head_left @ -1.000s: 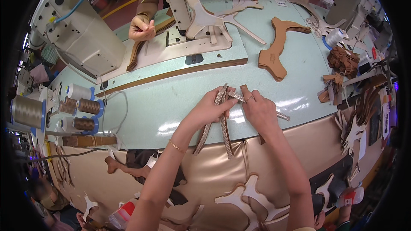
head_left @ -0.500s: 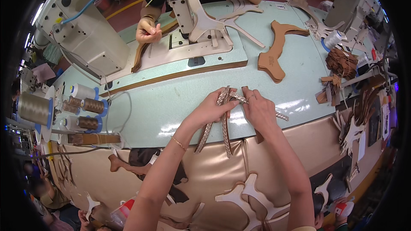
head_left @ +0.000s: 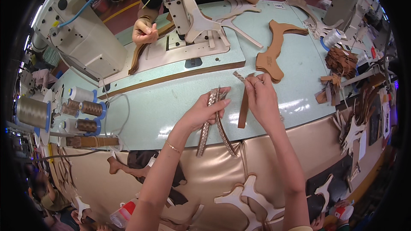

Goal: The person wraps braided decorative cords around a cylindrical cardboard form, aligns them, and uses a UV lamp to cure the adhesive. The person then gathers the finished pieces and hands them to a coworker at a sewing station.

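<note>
Two braided straps (head_left: 208,122), ends downward

There is only one view, from a wide fisheye camera on the person's head. It looks steeply down and a little forward onto the pale green worktable (head_left: 162,107), from close range. The person's own forearms come in from the lower edge. Straight edges bend near the dark round rim. At the top, the far side of the table with a white sewing machine (head_left: 188,13) is visible.
</note>
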Available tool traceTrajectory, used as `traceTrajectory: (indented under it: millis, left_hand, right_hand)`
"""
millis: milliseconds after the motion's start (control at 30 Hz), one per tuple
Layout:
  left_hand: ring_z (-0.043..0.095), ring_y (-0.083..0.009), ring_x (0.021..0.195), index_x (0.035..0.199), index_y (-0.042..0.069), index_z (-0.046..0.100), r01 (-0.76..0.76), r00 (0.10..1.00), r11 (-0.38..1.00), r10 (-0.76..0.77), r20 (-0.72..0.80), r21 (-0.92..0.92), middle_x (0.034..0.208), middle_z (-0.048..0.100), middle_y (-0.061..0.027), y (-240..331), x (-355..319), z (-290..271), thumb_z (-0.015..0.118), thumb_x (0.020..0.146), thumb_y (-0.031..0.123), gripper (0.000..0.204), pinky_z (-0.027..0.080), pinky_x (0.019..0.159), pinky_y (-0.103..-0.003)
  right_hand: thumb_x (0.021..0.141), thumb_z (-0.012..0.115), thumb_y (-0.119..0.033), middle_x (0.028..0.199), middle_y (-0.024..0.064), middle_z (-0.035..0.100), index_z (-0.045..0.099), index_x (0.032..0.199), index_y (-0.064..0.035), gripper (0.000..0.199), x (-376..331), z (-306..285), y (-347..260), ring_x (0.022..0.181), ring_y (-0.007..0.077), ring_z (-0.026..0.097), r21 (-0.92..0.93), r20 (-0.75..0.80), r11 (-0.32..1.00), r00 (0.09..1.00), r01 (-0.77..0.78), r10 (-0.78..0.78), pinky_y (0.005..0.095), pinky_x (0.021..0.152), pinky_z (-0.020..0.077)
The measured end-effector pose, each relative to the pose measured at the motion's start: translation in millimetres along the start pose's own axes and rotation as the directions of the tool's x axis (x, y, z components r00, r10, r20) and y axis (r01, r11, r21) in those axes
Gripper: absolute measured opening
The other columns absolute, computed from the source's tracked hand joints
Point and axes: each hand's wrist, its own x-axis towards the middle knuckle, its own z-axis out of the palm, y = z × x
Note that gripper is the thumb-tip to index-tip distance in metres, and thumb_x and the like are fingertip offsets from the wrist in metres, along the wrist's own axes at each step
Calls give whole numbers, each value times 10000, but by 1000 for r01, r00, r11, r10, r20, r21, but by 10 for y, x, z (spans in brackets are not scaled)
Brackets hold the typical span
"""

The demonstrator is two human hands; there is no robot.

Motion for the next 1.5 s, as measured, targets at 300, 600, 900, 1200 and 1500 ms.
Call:
traceTrajectory:
  millis: [300,600,900,1200,1500]
  left_hand:
    - [387,-24,475,1397,110,404,-193,972,980,198,-127,49,617,507,26,23,-169,-110,610,923,206,526,275,424,-186]
    - [410,-22,493,1441,98,349,78,997,995,-79,12,69,627,513,24,35,-345,-367,611,920,273,608,287,426,-185]
    - [469,-43,575,1480,150,297,86,994,978,-97,50,188,744,523,19,-1,-333,-322,635,892,292,692,355,444,-187]
    - [480,-35,606,1481,200,308,76,997,969,-78,-2,234,752,487,50,35,-383,-255,645,889,301,688,369,471,-191]
    - [494,-35,617,1479,198,312,84,996,967,-84,-9,241,790,497,46,25,-369,-245,640,893,299,680,364,471,-188]
  right_hand:
    - [927,543,-190,782,162,621,619,1013,26,245,384,213,-76,693,253,593,310,355,942,935,-127,9,379,699,471]
    - [954,529,-220,685,15,539,619,1040,14,265,611,510,-281,570,75,531,407,725,775,687,-483,47,228,485,478]
    - [947,526,-211,655,49,593,627,1022,13,257,858,432,-540,536,114,604,161,686,908,705,-388,179,255,491,511]
    - [952,533,-212,720,32,586,629,1042,23,269,960,269,-647,531,80,550,170,591,934,791,-315,159,239,480,483]
    - [962,527,-225,720,-5,578,627,1023,-3,250,942,513,-493,580,53,529,536,683,666,730,-519,19,209,512,470]
